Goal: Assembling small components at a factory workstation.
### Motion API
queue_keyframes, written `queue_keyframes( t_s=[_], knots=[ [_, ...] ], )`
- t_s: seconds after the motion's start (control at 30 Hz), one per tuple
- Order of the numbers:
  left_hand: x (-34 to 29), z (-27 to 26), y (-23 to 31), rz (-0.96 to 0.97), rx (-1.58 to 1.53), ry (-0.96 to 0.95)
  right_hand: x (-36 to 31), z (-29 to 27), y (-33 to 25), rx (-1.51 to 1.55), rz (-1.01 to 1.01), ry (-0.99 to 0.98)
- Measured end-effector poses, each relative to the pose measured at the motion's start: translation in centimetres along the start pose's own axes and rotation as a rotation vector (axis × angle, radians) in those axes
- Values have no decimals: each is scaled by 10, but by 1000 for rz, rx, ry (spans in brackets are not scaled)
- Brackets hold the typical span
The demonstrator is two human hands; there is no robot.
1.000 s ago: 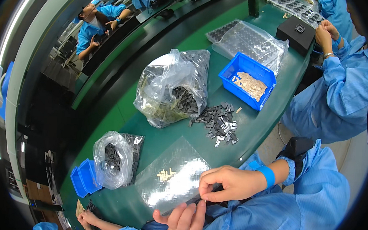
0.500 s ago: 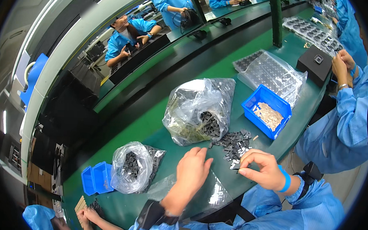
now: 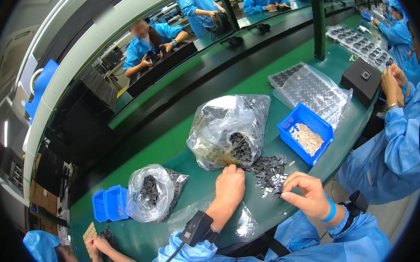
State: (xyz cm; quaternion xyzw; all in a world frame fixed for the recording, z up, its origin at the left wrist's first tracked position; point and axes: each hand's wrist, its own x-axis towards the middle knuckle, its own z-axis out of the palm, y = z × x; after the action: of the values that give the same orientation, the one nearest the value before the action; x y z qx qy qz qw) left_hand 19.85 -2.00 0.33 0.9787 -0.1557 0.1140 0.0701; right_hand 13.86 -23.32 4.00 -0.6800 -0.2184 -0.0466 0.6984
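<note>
A loose pile of small dark grey and black plastic pieces [image 3: 270, 172] lies on the green table, spilling from the mouth of a large clear plastic bag [image 3: 220, 122]. My left hand [image 3: 230, 186] is at the pile's left edge, its back turned up and fingers curled in. Whatever its fingertips hold is hidden. At the near right edge of the pile, my right hand [image 3: 307, 195] pinches a small black piece [image 3: 281, 196] between thumb and forefinger. A flat clear plastic sheet [image 3: 243, 225] lies under and beside my left wrist.
A blue bin [image 3: 320, 153] of small beige pieces stands right of the big bag. A smaller bag [image 3: 154, 194] of dark pieces and blue bins [image 3: 111, 202] are at left. Bagged trays [image 3: 312, 91] and a black box [image 3: 362, 79] lie farther back. Co-workers sit on both sides.
My left hand has moved right and up to the pile, its fingers curling in. My right hand has shifted slightly right and down, still pinching a small black piece.
</note>
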Motion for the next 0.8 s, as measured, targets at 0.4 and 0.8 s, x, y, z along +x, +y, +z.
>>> queue_keyframes(
  t_s=[0.4,0.8],
  knots=[
    [-33,-86,15,-429,-1344,-132,1,8,-17,-133,-163,41],
    [-142,-102,42,-466,-2017,30,-5,79,-26,-174,-655,-206]
  ],
)
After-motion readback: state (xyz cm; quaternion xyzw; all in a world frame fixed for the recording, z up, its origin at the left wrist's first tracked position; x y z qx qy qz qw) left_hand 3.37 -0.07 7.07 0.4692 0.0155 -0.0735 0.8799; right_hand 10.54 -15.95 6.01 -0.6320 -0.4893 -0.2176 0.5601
